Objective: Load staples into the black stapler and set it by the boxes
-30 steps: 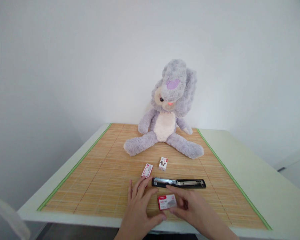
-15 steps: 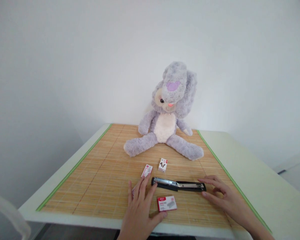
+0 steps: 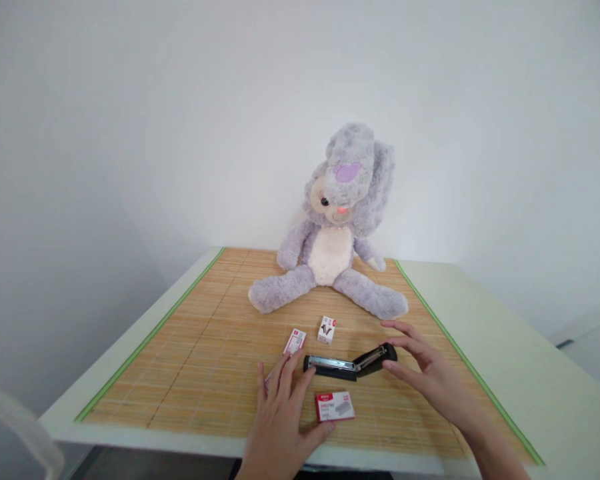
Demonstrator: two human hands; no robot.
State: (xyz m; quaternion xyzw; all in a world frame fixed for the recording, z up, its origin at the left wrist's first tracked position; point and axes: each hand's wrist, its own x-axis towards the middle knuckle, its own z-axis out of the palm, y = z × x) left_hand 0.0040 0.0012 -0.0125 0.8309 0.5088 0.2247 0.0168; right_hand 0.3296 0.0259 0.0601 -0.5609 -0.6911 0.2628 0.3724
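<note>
A black stapler lies folded open on the bamboo mat, its metal inside showing. My right hand grips the stapler's right half at its end, thumb and fingers around it, and that half is tilted up. My left hand lies spread on the mat, its index fingertip at the stapler's left end. Under its fingers is a white and purple box, mostly hidden. The left thumb is at the lower edge of a red and white staple box. Beyond the left fingers lies a white box with a red mark.
A small white box with a stapler picture stands behind the stapler. A grey plush rabbit sits at the back against the white wall. The bamboo mat with green edges covers much of the white table.
My right hand has moved up and left, lifting the stapler's right half from flat to a tilt. My left hand and the boxes have stayed in place.
</note>
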